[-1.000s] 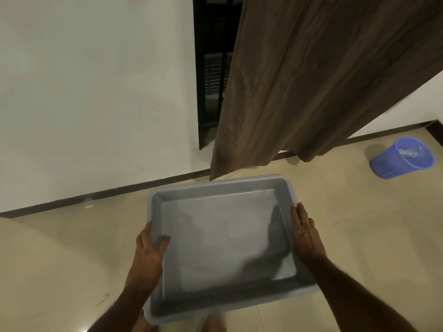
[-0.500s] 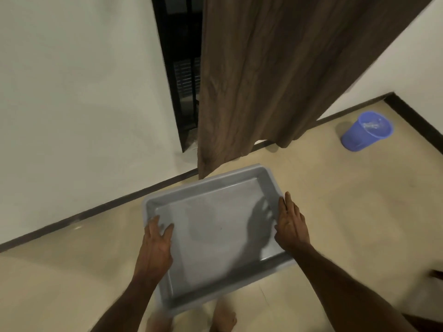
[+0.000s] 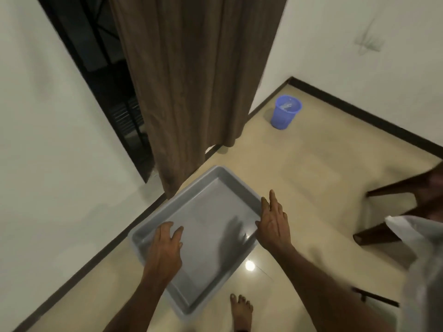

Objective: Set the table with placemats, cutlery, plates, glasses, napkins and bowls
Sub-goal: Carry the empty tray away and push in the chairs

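An empty grey plastic tray (image 3: 206, 226) lies low over the beige floor, turned diagonally beside the wall's dark skirting. My left hand (image 3: 165, 248) is over the tray's left rim with its fingers spread and relaxed. My right hand (image 3: 273, 221) is at the tray's right rim, fingers straight and pointing away from me; it casts a shadow on the tray bottom. Whether either hand touches the tray I cannot tell. No placemats, cutlery, plates, glasses, napkins or bowls are in view.
A brown curtain (image 3: 196, 87) hangs right behind the tray, beside a dark doorway (image 3: 100, 75). A blue bucket (image 3: 285, 112) stands in the room's corner. Dark wooden furniture legs (image 3: 402, 188) and a white cloth (image 3: 417, 238) are at the right. My bare foot (image 3: 241, 307) is near the tray.
The view has swung right and the tray has sunk toward the floor. Both hands have loosened from gripping the tray's sides to spread, straight fingers. Furniture legs came into view.
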